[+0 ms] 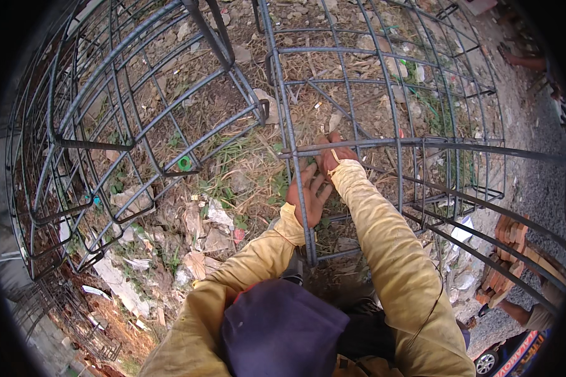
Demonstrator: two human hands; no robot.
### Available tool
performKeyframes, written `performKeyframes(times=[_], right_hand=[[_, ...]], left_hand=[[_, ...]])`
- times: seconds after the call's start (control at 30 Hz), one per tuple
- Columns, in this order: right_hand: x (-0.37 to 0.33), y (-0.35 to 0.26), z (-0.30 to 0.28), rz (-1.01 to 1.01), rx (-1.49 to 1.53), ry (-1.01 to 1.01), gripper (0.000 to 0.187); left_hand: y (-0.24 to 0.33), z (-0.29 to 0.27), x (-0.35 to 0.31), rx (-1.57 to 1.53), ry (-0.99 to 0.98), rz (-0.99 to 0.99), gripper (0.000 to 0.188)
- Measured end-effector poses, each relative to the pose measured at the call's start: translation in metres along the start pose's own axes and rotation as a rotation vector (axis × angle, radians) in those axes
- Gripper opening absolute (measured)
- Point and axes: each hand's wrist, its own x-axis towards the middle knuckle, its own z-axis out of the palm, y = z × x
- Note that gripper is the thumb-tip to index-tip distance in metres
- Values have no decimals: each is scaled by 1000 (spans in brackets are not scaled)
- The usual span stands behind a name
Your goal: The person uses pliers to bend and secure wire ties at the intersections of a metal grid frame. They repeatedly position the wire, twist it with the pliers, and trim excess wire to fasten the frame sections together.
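My left hand (304, 198) is at the corner of a steel rebar cage (339, 50). Its fingers are spread, and a long bar of the cage crosses in front of the palm. Just beyond and to the right, my right hand (334, 154) is closed at a crosswise reinforcing bar (434, 144), close to where it meets the long bar. The bar partly hides its fingers, and no tool shows in them. Both forearms are in yellow sleeves, and a thin dark wire (441, 284) lies along the right one.
A second rebar cage (116, 94) stands at the left. Long loose bars (484, 202) stick out to the right, near stacked red bricks (504, 251). Rubble, dry grass and litter cover the ground (239, 179). Another person's hand (516, 312) shows at the lower right, near a vehicle (516, 355).
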Motion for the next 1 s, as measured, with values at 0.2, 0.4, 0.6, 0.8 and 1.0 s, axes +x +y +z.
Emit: performKeyframes(times=[0.2, 0.4, 0.6, 0.8, 1.0], right_hand=[[1, 6, 2, -112, 46, 55, 29], [39, 59, 62, -252, -40, 125, 30], [-2, 2, 3, -69, 59, 136, 29], [5, 3, 6, -36, -72, 14, 31], [8, 3, 24, -6, -158, 158, 39]], left_hand=[[-1, -15, 9, 6, 16, -88, 63], [-8, -9, 24, 51, -36, -139, 66], [-9, -16, 28, -54, 106, -137, 64], [-13, -13, 30, -35, 31, -13, 55], [-10, 0, 19, -26, -20, 9, 59]])
